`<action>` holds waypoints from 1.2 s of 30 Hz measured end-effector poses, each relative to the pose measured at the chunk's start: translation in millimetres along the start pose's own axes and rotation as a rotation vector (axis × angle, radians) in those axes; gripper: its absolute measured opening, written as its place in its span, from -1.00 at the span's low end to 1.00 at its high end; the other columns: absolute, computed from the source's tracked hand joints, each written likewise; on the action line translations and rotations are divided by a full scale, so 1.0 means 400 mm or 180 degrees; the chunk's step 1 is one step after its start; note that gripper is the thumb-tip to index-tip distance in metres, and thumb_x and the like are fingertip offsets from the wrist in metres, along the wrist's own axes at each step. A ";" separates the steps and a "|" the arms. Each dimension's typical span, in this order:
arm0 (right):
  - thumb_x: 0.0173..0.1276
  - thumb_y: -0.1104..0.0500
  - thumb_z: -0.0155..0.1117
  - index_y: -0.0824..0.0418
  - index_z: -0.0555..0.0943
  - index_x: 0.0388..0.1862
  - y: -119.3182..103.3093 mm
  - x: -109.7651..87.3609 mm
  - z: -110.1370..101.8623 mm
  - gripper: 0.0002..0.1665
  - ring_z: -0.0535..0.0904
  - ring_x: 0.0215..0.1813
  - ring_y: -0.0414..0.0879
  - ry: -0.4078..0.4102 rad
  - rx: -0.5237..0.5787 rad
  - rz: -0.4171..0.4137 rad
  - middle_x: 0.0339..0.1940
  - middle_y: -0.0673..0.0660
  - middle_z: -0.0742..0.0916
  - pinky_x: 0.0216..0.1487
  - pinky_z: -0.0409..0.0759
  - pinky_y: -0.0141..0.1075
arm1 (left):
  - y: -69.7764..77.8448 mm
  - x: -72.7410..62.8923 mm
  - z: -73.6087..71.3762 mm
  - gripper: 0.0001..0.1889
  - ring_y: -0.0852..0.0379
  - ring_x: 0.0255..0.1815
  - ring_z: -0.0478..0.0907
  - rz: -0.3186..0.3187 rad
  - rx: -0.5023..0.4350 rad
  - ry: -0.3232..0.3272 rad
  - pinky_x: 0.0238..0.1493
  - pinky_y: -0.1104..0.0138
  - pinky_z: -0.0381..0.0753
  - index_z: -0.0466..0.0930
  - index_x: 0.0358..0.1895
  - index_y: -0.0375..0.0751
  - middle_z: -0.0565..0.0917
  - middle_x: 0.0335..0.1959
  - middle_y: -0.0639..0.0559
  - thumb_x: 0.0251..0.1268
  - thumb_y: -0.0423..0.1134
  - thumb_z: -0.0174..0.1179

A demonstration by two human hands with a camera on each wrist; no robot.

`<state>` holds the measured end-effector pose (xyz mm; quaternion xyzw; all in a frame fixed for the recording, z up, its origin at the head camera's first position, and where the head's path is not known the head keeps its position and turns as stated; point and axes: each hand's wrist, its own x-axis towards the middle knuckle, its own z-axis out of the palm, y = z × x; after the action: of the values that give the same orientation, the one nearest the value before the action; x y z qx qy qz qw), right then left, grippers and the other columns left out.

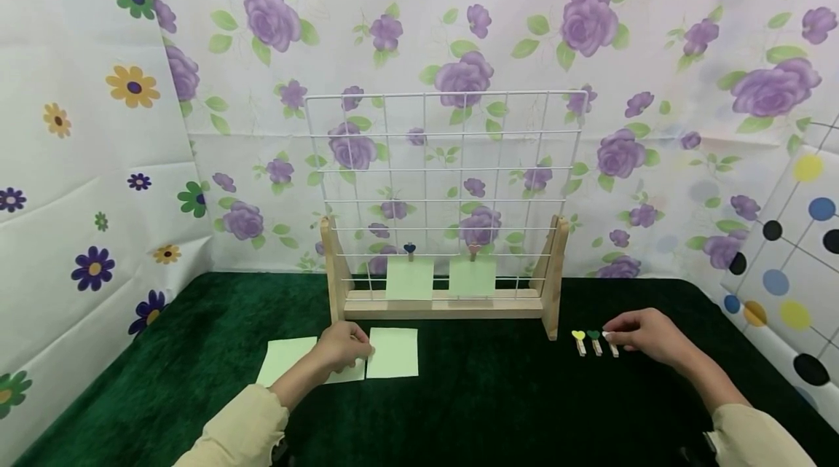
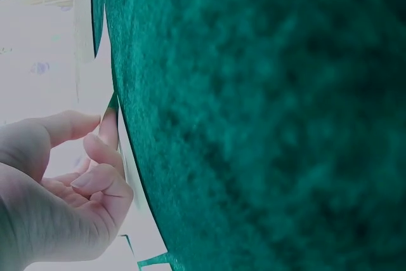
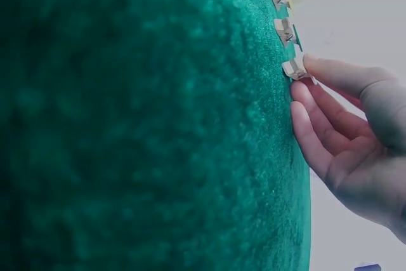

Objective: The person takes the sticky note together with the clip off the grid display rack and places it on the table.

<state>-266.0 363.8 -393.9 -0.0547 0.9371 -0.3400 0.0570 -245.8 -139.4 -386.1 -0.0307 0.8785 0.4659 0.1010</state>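
Observation:
My left hand (image 1: 342,347) is over pale green paper squares lying on the green cloth. Its fingers are bent, with fingertips by the edge of the right square (image 1: 393,352); thumb and index finger look slightly apart in the left wrist view. The hand partly covers the other paper (image 1: 288,358). My right hand (image 1: 650,336) pinches a small wooden clothespin (image 3: 295,68) with a white top between thumb and fingers, low at the cloth. Beside it lie a clothespin with a green heart (image 1: 594,342) and one with a yellow heart (image 1: 579,342).
A white wire grid rack (image 1: 446,170) stands in wooden feet (image 1: 554,277) behind the hands. Two paper squares hang on it, from a dark blue heart clothespin (image 1: 410,251) and a pink heart clothespin (image 1: 474,251). Green cloth (image 1: 485,394) covers the table; flowered sheets surround it.

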 end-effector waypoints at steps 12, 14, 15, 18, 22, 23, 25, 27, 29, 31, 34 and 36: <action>0.31 0.12 0.33 0.34 0.67 -0.10 0.002 -0.001 0.004 -0.68 0.57 -0.26 -0.07 0.0031 0.0008 0.0029 -0.16 0.17 0.67 -0.29 0.58 -0.22 | -0.007 0.000 -0.011 -0.92 0.16 -0.64 0.27 0.0034 0.0022 -0.0003 -0.64 0.41 0.17 0.55 -0.33 -0.30 0.52 -0.51 -0.03 0.20 -0.37 0.26; 0.31 0.11 0.33 0.34 0.67 -0.09 0.003 -0.001 0.004 -0.68 0.57 -0.27 -0.07 0.0032 0.0012 0.0050 -0.16 0.18 0.67 -0.29 0.58 -0.23 | -0.009 0.000 -0.013 -0.92 0.16 -0.64 0.28 0.0028 0.0036 0.0012 -0.64 0.41 0.18 0.56 -0.32 -0.30 0.52 -0.51 -0.03 0.19 -0.37 0.26; 0.31 0.11 0.33 0.34 0.67 -0.09 0.003 -0.001 0.004 -0.67 0.57 -0.27 -0.07 0.0031 0.0014 0.0056 -0.16 0.18 0.66 -0.29 0.57 -0.23 | -0.010 0.001 -0.014 -0.92 0.15 -0.63 0.30 0.0025 0.0044 0.0016 -0.64 0.41 0.18 0.56 -0.32 -0.30 0.52 -0.50 -0.03 0.19 -0.38 0.26; 0.32 0.11 0.32 0.35 0.67 -0.09 0.004 -0.001 0.005 -0.67 0.57 -0.28 -0.07 0.0034 0.0019 0.0061 -0.16 0.19 0.67 -0.29 0.57 -0.22 | -0.013 0.002 -0.017 -0.94 0.14 -0.63 0.33 0.0030 0.0060 0.0024 -0.64 0.40 0.19 0.57 -0.33 -0.30 0.52 -0.51 -0.04 0.18 -0.39 0.25; 0.32 0.13 0.32 0.36 0.67 -0.09 0.005 -0.002 0.006 -0.68 0.57 -0.29 -0.07 0.0055 0.0041 0.0033 -0.16 0.18 0.67 -0.30 0.58 -0.22 | -0.015 0.002 -0.020 -0.96 0.15 -0.65 0.33 0.0043 0.0055 0.0009 -0.66 0.41 0.18 0.57 -0.34 -0.30 0.53 -0.53 -0.05 0.17 -0.41 0.24; 0.32 0.13 0.32 0.36 0.67 -0.09 0.005 -0.002 0.006 -0.68 0.57 -0.29 -0.07 0.0057 0.0042 0.0017 -0.17 0.18 0.67 -0.30 0.58 -0.22 | -0.015 0.001 -0.021 -0.96 0.16 -0.66 0.33 0.0045 0.0055 0.0005 -0.66 0.42 0.18 0.57 -0.35 -0.29 0.53 -0.54 -0.05 0.16 -0.41 0.24; 0.32 0.14 0.32 0.36 0.67 -0.09 0.005 -0.001 0.006 -0.69 0.57 -0.29 -0.07 0.0067 0.0055 0.0028 -0.17 0.16 0.67 -0.31 0.58 -0.23 | -0.016 0.000 -0.022 -0.96 0.16 -0.66 0.34 0.0043 0.0055 -0.0003 -0.66 0.42 0.18 0.57 -0.34 -0.29 0.53 -0.53 -0.05 0.17 -0.41 0.23; 0.32 0.14 0.32 0.37 0.66 -0.08 0.005 0.000 0.005 -0.67 0.57 -0.29 -0.07 0.0064 0.0049 0.0011 -0.17 0.16 0.67 -0.31 0.58 -0.23 | -0.015 -0.002 -0.025 -0.97 0.15 -0.65 0.35 0.0034 0.0048 0.0003 -0.65 0.41 0.19 0.57 -0.33 -0.30 0.53 -0.52 -0.06 0.19 -0.41 0.23; 0.32 0.13 0.31 0.37 0.65 -0.06 0.006 0.001 0.003 -0.66 0.57 -0.29 -0.07 0.0069 0.0051 0.0025 -0.17 0.17 0.67 -0.31 0.58 -0.23 | -0.014 -0.005 -0.029 -0.96 0.14 -0.63 0.38 0.0026 0.0058 0.0022 -0.64 0.40 0.21 0.58 -0.32 -0.30 0.54 -0.50 -0.06 0.21 -0.40 0.22; 0.34 0.13 0.29 0.39 0.64 -0.03 0.009 0.003 0.002 -0.64 0.57 -0.29 -0.07 0.0075 0.0043 0.0014 -0.14 0.20 0.67 -0.31 0.58 -0.23 | -0.013 -0.006 -0.033 -0.95 0.12 -0.60 0.41 0.0018 0.0079 0.0047 -0.62 0.39 0.24 0.58 -0.31 -0.30 0.55 -0.47 -0.06 0.22 -0.38 0.22; 0.38 0.10 0.24 0.42 0.59 0.04 0.013 0.004 -0.002 -0.58 0.59 -0.27 -0.07 0.0107 0.0045 0.0003 -0.11 0.23 0.67 -0.31 0.59 -0.24 | -0.013 -0.005 -0.039 -0.93 0.10 -0.57 0.45 0.0012 0.0137 0.0080 -0.59 0.37 0.29 0.59 -0.30 -0.30 0.56 -0.44 -0.04 0.24 -0.35 0.23; 0.43 0.09 0.19 0.47 0.55 0.08 0.015 0.003 -0.005 -0.53 0.60 -0.26 -0.06 0.0129 0.0046 -0.0071 -0.12 0.24 0.68 -0.31 0.60 -0.24 | -0.013 -0.002 -0.043 -0.93 0.10 -0.55 0.46 0.0024 0.0156 0.0090 -0.57 0.36 0.30 0.59 -0.29 -0.29 0.58 -0.43 -0.03 0.27 -0.34 0.21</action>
<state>-267.8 369.5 -396.5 -0.0578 0.9349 -0.3485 0.0345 -246.7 -156.5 -381.0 -0.0316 0.8911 0.4442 0.0875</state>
